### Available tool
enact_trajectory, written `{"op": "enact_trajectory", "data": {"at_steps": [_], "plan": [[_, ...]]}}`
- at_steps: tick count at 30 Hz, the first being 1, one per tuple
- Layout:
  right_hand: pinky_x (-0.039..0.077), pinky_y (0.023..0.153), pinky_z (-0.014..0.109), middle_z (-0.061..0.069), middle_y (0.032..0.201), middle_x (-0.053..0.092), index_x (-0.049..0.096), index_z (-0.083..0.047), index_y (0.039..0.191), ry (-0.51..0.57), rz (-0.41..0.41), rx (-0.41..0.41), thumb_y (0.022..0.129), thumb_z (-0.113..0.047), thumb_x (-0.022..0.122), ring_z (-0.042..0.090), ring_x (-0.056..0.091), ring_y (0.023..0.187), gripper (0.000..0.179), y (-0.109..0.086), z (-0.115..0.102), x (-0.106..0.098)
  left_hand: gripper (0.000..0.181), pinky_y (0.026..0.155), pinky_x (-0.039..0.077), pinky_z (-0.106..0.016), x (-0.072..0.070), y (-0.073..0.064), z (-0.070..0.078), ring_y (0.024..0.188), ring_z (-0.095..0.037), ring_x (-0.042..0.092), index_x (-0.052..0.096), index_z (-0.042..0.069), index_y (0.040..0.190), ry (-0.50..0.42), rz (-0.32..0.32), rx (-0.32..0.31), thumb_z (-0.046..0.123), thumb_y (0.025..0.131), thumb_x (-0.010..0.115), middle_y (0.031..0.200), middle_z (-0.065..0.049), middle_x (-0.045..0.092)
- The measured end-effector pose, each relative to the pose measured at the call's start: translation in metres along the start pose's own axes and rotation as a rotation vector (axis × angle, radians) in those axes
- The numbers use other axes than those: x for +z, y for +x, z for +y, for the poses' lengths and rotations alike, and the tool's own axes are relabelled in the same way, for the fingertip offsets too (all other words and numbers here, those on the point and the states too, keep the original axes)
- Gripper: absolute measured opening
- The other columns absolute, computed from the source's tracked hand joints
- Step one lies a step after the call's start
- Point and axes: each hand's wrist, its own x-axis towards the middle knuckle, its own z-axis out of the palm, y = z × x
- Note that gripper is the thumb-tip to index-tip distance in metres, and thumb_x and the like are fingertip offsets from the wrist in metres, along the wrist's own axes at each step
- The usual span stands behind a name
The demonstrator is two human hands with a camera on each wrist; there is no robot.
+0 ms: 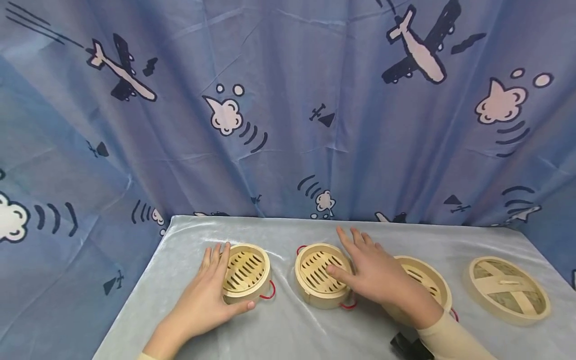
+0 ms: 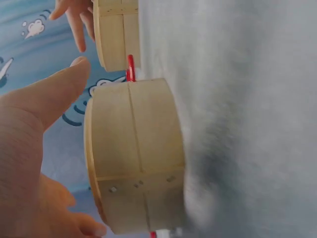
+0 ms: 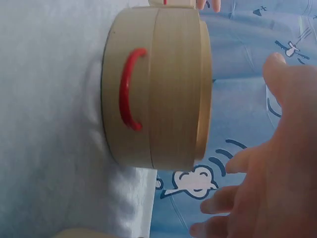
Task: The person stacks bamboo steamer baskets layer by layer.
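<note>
Two small bamboo steamer baskets with slotted bottoms and red loop handles stand on the table. My left hand (image 1: pixel 202 302) is beside the left steamer basket (image 1: pixel 244 272), thumb and fingers spread around its near and left sides. In the left wrist view, the thumb (image 2: pixel 59 91) is apart from the basket's wall (image 2: pixel 136 134). Over the right edge of the middle steamer basket (image 1: pixel 310 267) hovers my right hand (image 1: pixel 375 270), fingers extended. A gap shows between that hand (image 3: pixel 282 148) and the basket (image 3: pixel 173 89) in the right wrist view. Neither hand holds anything.
Partly hidden under my right forearm is a third steamer basket (image 1: pixel 443 285) with a red handle. A woven bamboo lid (image 1: pixel 508 290) lies at far right. A black object (image 1: pixel 409 347) shows by the right sleeve. A blue airplane-print curtain (image 1: pixel 288 100) hangs behind the grey-covered table (image 1: pixel 288 335).
</note>
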Motion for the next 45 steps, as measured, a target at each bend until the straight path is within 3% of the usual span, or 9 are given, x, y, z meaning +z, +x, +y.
{"op": "enact_trajectory", "data": {"at_steps": [6,13,17,22,28,31,36,41,45], "plan": [[0.039,0.113,0.078,0.032,0.167,0.04,0.025,-0.013,0.175,0.01,-0.024,0.012,0.099,-0.082,0.055,0.057,0.042,0.15,0.107,-0.003,-0.007,0.004,0.138,0.12,0.032,-0.076,0.005,-0.007,-0.013,0.164,-0.047,0.013,0.012,0.012,0.176,-0.124,-0.005,-0.081,0.068,0.078,0.092,0.181,-0.012,0.018],[0.05,0.109,0.068,0.023,0.164,0.05,0.024,-0.003,0.172,0.027,-0.021,-0.023,0.093,-0.084,0.063,0.043,0.055,0.144,0.12,-0.003,-0.008,0.014,0.136,0.125,0.032,-0.065,0.008,-0.011,-0.026,0.16,-0.04,0.031,0.008,0.01,0.176,-0.258,0.0,-0.085,0.064,0.083,0.091,0.177,-0.017,0.029],[0.055,0.099,0.067,0.024,0.154,0.059,0.034,0.004,0.166,0.009,-0.029,-0.005,0.084,-0.091,0.066,0.042,0.066,0.131,0.13,-0.003,-0.013,0.017,0.135,0.122,0.037,-0.066,0.01,-0.014,-0.032,0.156,-0.042,0.038,0.012,0.005,0.175,-0.27,0.017,-0.095,0.064,0.082,0.092,0.174,-0.016,0.036],[0.058,0.09,0.063,0.021,0.137,0.07,0.041,0.002,0.16,-0.005,-0.043,0.015,0.07,-0.097,0.072,0.037,0.074,0.113,0.137,-0.005,-0.016,0.019,0.128,0.116,0.044,-0.065,0.012,-0.017,-0.038,0.147,-0.042,0.052,0.029,0.002,0.17,-0.258,0.075,-0.089,0.059,0.078,0.097,0.165,-0.015,0.051],[0.06,0.088,0.058,0.018,0.142,0.067,0.04,0.001,0.16,0.002,-0.022,0.0,0.063,-0.09,0.084,0.035,0.074,0.11,0.14,-0.007,-0.013,0.02,0.114,0.109,0.054,-0.056,0.014,-0.012,-0.041,0.132,-0.028,0.066,0.049,0.009,0.163,-0.289,0.144,-0.041,0.049,0.071,0.104,0.15,-0.007,0.066],[0.06,0.094,0.057,0.018,0.149,0.061,0.038,0.003,0.161,0.03,-0.016,-0.016,0.064,-0.083,0.09,0.036,0.07,0.119,0.139,-0.007,-0.011,0.021,0.111,0.106,0.057,-0.05,0.015,-0.01,-0.043,0.126,-0.025,0.069,0.053,0.007,0.159,-0.34,0.153,-0.048,0.048,0.069,0.105,0.144,-0.006,0.069],[0.054,0.107,0.06,0.024,0.151,0.053,0.037,0.007,0.161,0.095,-0.003,-0.046,0.064,-0.071,0.097,0.043,0.059,0.134,0.139,-0.007,-0.01,0.024,0.106,0.102,0.058,-0.044,0.015,-0.011,-0.046,0.12,-0.023,0.071,0.057,0.007,0.154,-0.391,0.153,-0.075,0.046,0.069,0.105,0.142,-0.005,0.067],[0.052,0.109,0.06,0.026,0.15,0.051,0.036,0.009,0.162,0.146,-0.007,-0.038,0.064,-0.07,0.097,0.043,0.057,0.135,0.14,-0.006,-0.01,0.026,0.105,0.1,0.058,-0.048,0.015,-0.011,-0.048,0.114,-0.018,0.07,0.058,0.011,0.153,-0.363,0.138,-0.117,0.05,0.068,0.105,0.137,-0.002,0.067],[0.053,0.109,0.057,0.024,0.149,0.053,0.037,0.009,0.16,0.156,0.002,-0.032,0.065,-0.068,0.097,0.039,0.058,0.134,0.137,-0.004,-0.011,0.026,0.105,0.101,0.058,-0.047,0.015,-0.013,-0.05,0.114,-0.017,0.07,0.057,0.011,0.154,-0.367,0.137,-0.114,0.05,0.069,0.105,0.137,0.0,0.067]]}}
